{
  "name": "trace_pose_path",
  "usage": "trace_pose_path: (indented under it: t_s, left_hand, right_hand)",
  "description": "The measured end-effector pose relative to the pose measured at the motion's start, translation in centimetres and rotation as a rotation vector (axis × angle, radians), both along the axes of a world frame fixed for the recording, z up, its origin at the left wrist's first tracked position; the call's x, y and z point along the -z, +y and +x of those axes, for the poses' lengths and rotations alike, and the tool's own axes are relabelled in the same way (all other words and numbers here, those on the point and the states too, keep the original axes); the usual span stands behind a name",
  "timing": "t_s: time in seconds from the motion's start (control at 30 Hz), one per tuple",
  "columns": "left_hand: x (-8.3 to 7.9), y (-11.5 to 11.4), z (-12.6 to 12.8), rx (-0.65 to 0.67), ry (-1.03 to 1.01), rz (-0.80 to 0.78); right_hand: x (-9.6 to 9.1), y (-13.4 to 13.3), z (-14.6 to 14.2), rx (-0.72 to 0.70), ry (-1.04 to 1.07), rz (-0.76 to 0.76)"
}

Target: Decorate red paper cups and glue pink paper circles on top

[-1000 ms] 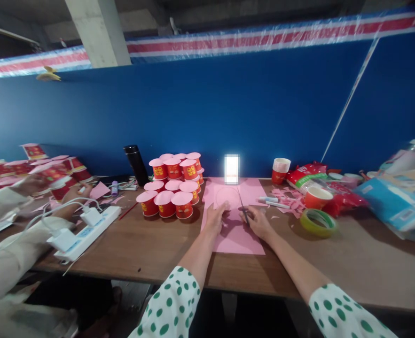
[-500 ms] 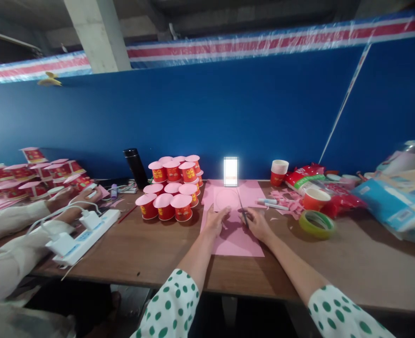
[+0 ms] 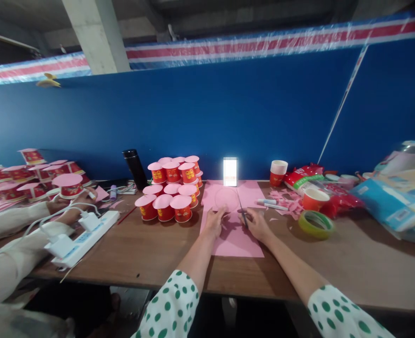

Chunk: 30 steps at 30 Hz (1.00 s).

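Head view: the left hand (image 3: 214, 221) is pressing the pink paper (image 3: 237, 241) onto the table (image 3: 151, 249), fingers loosely extended on the sheet beside a circle outline (image 3: 226, 199). The right hand (image 3: 258, 224) is gripping scissors (image 3: 242, 212), fingers curled closed round the handles; how far the blades are parted cannot be told. For a clean edge, the left hand is probably best feeding the sheet round while the blades are taking short bites. Red cups (image 3: 172, 190) are standing just left.
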<state>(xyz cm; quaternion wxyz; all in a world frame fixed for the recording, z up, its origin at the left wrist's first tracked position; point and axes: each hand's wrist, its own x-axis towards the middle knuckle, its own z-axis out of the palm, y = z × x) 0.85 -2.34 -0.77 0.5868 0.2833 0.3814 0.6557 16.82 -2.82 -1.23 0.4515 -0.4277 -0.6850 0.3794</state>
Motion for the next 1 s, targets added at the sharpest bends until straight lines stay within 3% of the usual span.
trace_pose_path:
  t_s: [0.53, 1.0]
  left_hand:
    - [0.18, -0.05, 0.18, 0.086, 0.072, -0.054]
    - [0.97, 0.44, 0.24, 0.036, 0.096, -0.039]
  right_hand:
    - [-0.24, -0.16, -0.03, -0.009, -0.005, -0.001]
    - [-0.11, -0.16, -0.18, -0.033, 0.017, -0.024]
